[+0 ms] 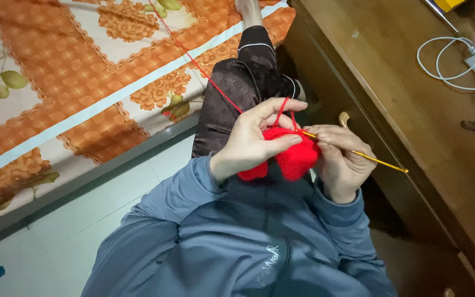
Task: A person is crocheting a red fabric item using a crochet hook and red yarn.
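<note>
A red crochet piece [290, 154] is held up in the middle of the frame, right above a blue-grey jacket [237, 242], so the work is clearly well underway but not finished. A decent chunk of fabric has already been built up: it looks thick and fuzzy, bunched into two lobes that hang down between the hands. The exact shape can't be made out since it's folded and partly covered by fingers. Still attached is a red yarn strand [193, 58], which runs taut from the piece up toward the top of the frame, across a dark trouser leg [237, 82] and an orange flowered bed cover [56, 71]. So more stitches are probably still to be added; no tying off or trimming is shown.

The left hand [254, 137] is curled closed around the piece, with the thumb pressed on the front and the yarn looped over a raised finger. The right hand [342, 159] is closed on a gold crochet hook [369, 158], pinched near its tip, where it meets the red fabric; the handle sticks out toward the right of the frame.

Along the right side a dark wooden tabletop [402, 110] is seen, with a coiled white cable [446, 66] and a charger at the upper right. A pale tiled floor [56, 236] fills the lower left.
</note>
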